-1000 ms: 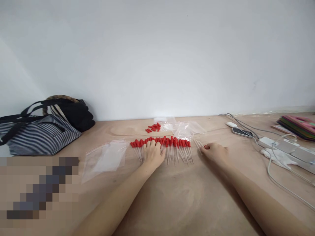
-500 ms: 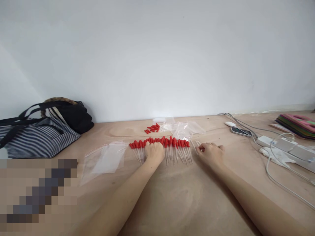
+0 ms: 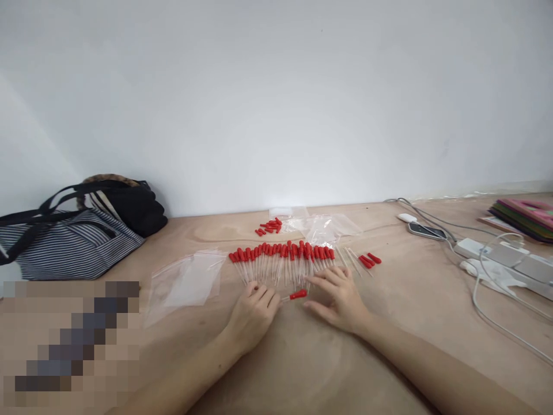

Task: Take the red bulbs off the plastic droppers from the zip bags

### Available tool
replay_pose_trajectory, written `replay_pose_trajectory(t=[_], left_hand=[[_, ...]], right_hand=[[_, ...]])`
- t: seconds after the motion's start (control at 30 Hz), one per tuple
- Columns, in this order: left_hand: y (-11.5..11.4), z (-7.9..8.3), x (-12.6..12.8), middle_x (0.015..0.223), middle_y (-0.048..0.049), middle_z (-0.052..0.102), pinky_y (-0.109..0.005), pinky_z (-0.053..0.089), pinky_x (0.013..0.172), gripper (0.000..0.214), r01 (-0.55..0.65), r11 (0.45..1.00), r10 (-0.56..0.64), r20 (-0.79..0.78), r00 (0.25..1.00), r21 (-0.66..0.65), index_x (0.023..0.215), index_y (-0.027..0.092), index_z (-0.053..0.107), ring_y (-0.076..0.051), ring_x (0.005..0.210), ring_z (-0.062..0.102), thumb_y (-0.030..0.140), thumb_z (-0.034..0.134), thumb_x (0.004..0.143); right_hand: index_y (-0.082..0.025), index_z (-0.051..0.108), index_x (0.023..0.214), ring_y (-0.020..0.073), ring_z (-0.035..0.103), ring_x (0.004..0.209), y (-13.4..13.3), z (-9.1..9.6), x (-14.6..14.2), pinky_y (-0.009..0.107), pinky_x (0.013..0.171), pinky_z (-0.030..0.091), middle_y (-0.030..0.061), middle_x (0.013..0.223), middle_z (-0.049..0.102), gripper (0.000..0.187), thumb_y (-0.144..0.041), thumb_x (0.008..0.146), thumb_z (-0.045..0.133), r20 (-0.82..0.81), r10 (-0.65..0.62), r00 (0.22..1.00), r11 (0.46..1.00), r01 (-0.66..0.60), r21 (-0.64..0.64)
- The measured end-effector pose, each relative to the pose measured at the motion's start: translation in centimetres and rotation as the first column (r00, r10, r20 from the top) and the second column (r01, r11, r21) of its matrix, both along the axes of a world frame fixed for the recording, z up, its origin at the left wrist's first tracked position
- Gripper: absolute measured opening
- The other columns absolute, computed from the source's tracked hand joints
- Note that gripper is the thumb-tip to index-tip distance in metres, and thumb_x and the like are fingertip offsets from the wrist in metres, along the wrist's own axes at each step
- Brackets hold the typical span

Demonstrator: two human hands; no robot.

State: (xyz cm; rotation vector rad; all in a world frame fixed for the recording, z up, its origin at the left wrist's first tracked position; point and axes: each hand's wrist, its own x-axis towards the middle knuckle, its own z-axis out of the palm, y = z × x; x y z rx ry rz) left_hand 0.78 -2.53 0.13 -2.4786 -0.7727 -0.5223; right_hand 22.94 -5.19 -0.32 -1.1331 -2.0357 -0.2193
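Striped cloth shows on a bag (image 3: 64,245) at far left. Next I see the left hand (image 3: 254,314) narrowed on the thin end of a red-topped dropper (image 3: 298,294) at lower centre, seemingly to turn its top toward the right hand (image 3: 341,297), spread wide and apparently holding nothing. Right of centre, bare tubes (image 3: 353,262) lie beside red caps (image 3: 366,262), probably for easy reach.

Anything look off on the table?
Nothing looks spilled or damaged. One red-capped dropper sits crosswise, its tube running into the left hand, while the dropper row behind points its tips toward the person; being handled, it hardly seems misplaced. The lower-left patch is pixelated, so unreadable.
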Motion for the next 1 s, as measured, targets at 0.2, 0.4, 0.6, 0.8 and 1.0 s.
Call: replay_pose_trajectory(t=[0.2,0.4,0.6,0.8,1.0], left_hand=[[-0.4,-0.2,-0.6,0.064,0.0008,0.055,-0.033,0.029,0.076,0.026,0.09,0.996,-0.089,0.027,0.996,-0.016,0.069,0.017,0.054,-0.014,0.062,0.047,0.018,0.037,0.09],[-0.4,0.2,-0.4,0.067,-0.0001,0.057,-0.033,0.03,0.075,0.029,0.086,0.991,-0.083,0.031,0.996,-0.107,0.069,0.017,0.053,-0.014,0.064,0.048,0.018,0.034,0.09],[-0.5,0.0,-0.4,0.068,-0.0001,0.057,-0.033,0.03,0.075,0.023,0.086,0.987,-0.078,0.059,0.995,-0.139,0.07,0.018,0.054,-0.014,0.064,0.047,0.016,0.039,0.087],[-0.4,-0.2,-0.7,0.067,-0.0004,0.057,-0.034,0.03,0.077,0.023,0.072,0.987,-0.062,0.072,0.995,-0.147,0.071,0.018,0.055,-0.015,0.065,0.047,0.011,0.038,0.085],[0.0,-0.3,-1.6,0.065,-0.0005,0.059,-0.034,0.032,0.078,0.029,0.031,0.985,-0.004,0.159,0.987,-0.168,0.069,0.019,0.056,-0.014,0.064,0.05,0.014,0.034,0.088]], right_hand=[[-0.027,0.067,0.086,0.013,0.048,0.072,0.0,-1.2,-2.5,0.033,0.072,0.026,-0.0011,0.073,0.063,0.012,-0.032,0.081,0.057,0.059,0.101,0.993,0.995,-0.1,-0.011],[-0.025,0.066,0.077,0.0138,0.046,0.07,-0.1,-1.4,-2.4,0.034,0.072,0.024,-0.0012,0.063,0.059,0.011,-0.03,0.08,0.057,0.11,0.096,0.989,0.992,-0.086,-0.092],[-0.022,0.064,0.072,0.0139,0.044,0.069,-0.4,-1.2,-2.3,0.034,0.071,0.023,-0.0009,0.061,0.057,0.015,-0.028,0.082,0.054,0.09,0.123,0.988,0.989,-0.115,-0.093],[-0.021,0.063,0.071,0.0135,0.045,0.069,-0.4,-1.4,-2.1,0.035,0.075,0.023,-0.0015,0.061,0.057,0.016,-0.026,0.082,0.052,0.066,0.142,0.988,0.988,-0.138,-0.064],[-0.022,0.064,0.072,0.0125,0.049,0.069,-0.5,-0.6,-0.7,0.034,0.078,0.023,-0.0013,0.065,0.061,0.016,-0.028,0.082,0.053,-0.028,0.024,0.999,0.997,-0.026,-0.079]])
